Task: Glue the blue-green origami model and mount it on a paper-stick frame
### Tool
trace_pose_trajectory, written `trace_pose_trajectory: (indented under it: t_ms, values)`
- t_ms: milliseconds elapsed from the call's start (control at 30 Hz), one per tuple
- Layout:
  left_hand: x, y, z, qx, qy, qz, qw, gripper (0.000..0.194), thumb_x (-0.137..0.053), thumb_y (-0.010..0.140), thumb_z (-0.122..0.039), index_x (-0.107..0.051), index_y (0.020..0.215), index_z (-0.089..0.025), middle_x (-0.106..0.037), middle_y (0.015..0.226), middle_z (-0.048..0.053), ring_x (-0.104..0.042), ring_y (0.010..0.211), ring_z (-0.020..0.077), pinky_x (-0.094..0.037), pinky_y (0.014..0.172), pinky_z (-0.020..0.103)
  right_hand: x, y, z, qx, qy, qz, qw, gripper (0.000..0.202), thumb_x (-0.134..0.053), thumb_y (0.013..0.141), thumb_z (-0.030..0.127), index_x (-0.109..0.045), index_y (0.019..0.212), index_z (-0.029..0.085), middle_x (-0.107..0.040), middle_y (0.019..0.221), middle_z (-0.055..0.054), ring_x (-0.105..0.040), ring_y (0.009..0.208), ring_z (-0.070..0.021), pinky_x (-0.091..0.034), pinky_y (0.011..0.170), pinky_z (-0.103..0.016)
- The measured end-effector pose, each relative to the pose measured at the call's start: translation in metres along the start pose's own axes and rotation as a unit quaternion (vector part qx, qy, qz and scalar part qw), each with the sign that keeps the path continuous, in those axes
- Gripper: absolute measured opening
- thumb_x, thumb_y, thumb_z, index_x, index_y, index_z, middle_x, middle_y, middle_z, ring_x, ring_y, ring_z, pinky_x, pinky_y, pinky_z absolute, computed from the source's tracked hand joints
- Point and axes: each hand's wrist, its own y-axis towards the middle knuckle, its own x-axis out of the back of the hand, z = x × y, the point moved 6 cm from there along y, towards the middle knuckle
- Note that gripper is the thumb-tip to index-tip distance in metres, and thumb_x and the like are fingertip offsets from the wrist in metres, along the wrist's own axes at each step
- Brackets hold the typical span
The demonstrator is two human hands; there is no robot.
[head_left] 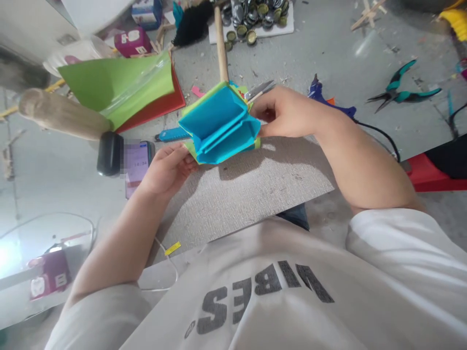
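A folded wallet-like piece of blue and green paper (222, 126) is held up above the board, its blue pleated pockets spread toward me. My left hand (175, 163) pinches its lower left corner, the thumb lying over the green edge. At the right side, my right hand (280, 112) has curled fingers closed on the paper's edge; some fingertips are hidden behind it. A grey metal blade-like tool (260, 90) lies just behind the right fingers. Left of the paper, a blue utility knife (173, 134) rests close to my left hand.
Under my hands is a textured board (251, 180). To the right lie a blue glue gun (328, 100) and teal-handled pliers (397, 93). Bottle caps (251, 19) and a wooden stick (221, 46) are behind. Leftward are green sheets (120, 82), a wooden cylinder (65, 114), a black case (109, 153) and a phone (136, 165).
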Motion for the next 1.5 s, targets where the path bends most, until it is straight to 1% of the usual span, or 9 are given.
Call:
trace_pose_trajectory:
  t_ms: [133, 300, 600, 800, 900, 1033, 1167, 1333, 1500]
  values:
    - [0.002, 0.001, 0.014, -0.006, -0.003, -0.031, 1.000, 0.045, -0.096, 0.077, -0.052, -0.063, 0.063, -0.024, -0.058, 0.059, 0.000, -0.051, 0.056, 0.0115, -0.047, 0.056, 0.032, -0.005, 0.005, 0.003, 0.036, -0.042, -0.024, 0.998, 0.021, -0.094, 0.085, 0.048, -0.085, 0.089, 0.030, -0.083, 0.106, -0.006, -0.072, 0.109, -0.0319, -0.061, 0.098, -0.045]
    - [0.005, 0.002, 0.022, -0.024, -0.012, -0.076, 0.997, 0.039, -0.085, 0.083, -0.044, -0.056, 0.065, -0.026, -0.052, 0.059, -0.001, -0.051, 0.055, 0.0121, -0.050, 0.051, 0.029, -0.017, 0.013, -0.002, 0.072, 0.002, -0.038, 0.997, 0.021, -0.090, 0.090, 0.050, -0.084, 0.087, 0.030, -0.084, 0.133, -0.007, -0.073, 0.130, -0.0352, -0.057, 0.126, -0.054]
    - [0.009, 0.005, 0.030, -0.034, -0.016, -0.082, 0.996, 0.034, -0.078, 0.092, -0.041, -0.056, 0.070, -0.027, -0.056, 0.061, -0.001, -0.054, 0.053, 0.0123, -0.050, 0.050, 0.029, -0.017, 0.013, -0.008, 0.080, -0.051, -0.025, 0.995, 0.019, -0.089, 0.092, 0.038, -0.077, 0.080, 0.030, -0.083, 0.107, -0.007, -0.076, 0.115, -0.0326, -0.059, 0.114, -0.053]
    - [0.012, 0.007, 0.034, -0.033, -0.030, -0.125, 0.991, 0.030, -0.073, 0.099, -0.027, -0.058, 0.072, -0.025, -0.062, 0.062, 0.000, -0.058, 0.053, 0.0124, -0.048, 0.047, 0.026, -0.019, 0.011, -0.011, 0.040, -0.200, -0.055, 0.977, 0.018, -0.087, 0.095, 0.034, -0.076, 0.083, 0.026, -0.083, 0.123, -0.013, -0.069, 0.134, -0.0420, -0.043, 0.131, -0.073]
    - [0.014, 0.007, 0.035, -0.046, -0.034, -0.154, 0.986, 0.032, -0.073, 0.103, -0.027, -0.059, 0.074, -0.025, -0.061, 0.058, -0.002, -0.056, 0.048, 0.0110, -0.044, 0.042, 0.022, -0.018, 0.009, -0.010, 0.086, -0.189, -0.070, 0.976, 0.013, -0.082, 0.098, 0.034, -0.078, 0.088, 0.027, -0.084, 0.127, -0.011, -0.075, 0.130, -0.0400, -0.055, 0.121, -0.066]
    - [0.018, 0.009, 0.034, -0.077, -0.021, -0.171, 0.982, 0.040, -0.079, 0.106, -0.035, -0.059, 0.073, -0.025, -0.061, 0.054, -0.003, -0.057, 0.045, 0.0101, -0.044, 0.039, 0.019, -0.012, 0.010, -0.014, 0.149, -0.140, -0.076, 0.976, 0.013, -0.082, 0.098, 0.038, -0.078, 0.090, 0.029, -0.085, 0.114, -0.008, -0.079, 0.118, -0.0347, -0.067, 0.104, -0.054]
    - [0.025, 0.012, 0.031, -0.131, 0.009, -0.162, 0.978, 0.043, -0.084, 0.105, -0.040, -0.059, 0.074, -0.025, -0.064, 0.054, -0.003, -0.061, 0.045, 0.0120, -0.050, 0.042, 0.021, -0.006, 0.011, -0.022, 0.133, -0.115, -0.138, 0.975, 0.015, -0.086, 0.096, 0.037, -0.074, 0.100, 0.030, -0.083, 0.115, -0.007, -0.078, 0.109, -0.0305, -0.069, 0.101, -0.051]
    - [0.037, 0.016, 0.029, -0.173, 0.030, -0.152, 0.973, 0.041, -0.086, 0.101, -0.042, -0.061, 0.074, -0.025, -0.065, 0.056, -0.002, -0.063, 0.047, 0.0128, -0.052, 0.044, 0.022, -0.009, 0.011, -0.023, 0.108, -0.098, -0.187, 0.971, 0.035, -0.093, 0.090, 0.030, -0.066, 0.112, 0.030, -0.080, 0.122, -0.006, -0.076, 0.103, -0.0266, -0.069, 0.091, -0.046]
    - [0.046, 0.021, 0.028, -0.200, 0.034, -0.144, 0.969, 0.048, -0.091, 0.095, -0.051, -0.059, 0.072, -0.025, -0.063, 0.059, -0.002, -0.071, 0.054, 0.0164, -0.056, 0.046, 0.025, -0.010, 0.012, -0.025, 0.072, -0.111, -0.191, 0.973, 0.029, -0.088, 0.092, 0.017, -0.069, 0.110, 0.028, -0.076, 0.101, -0.003, -0.071, 0.086, -0.0224, -0.063, 0.083, -0.042]
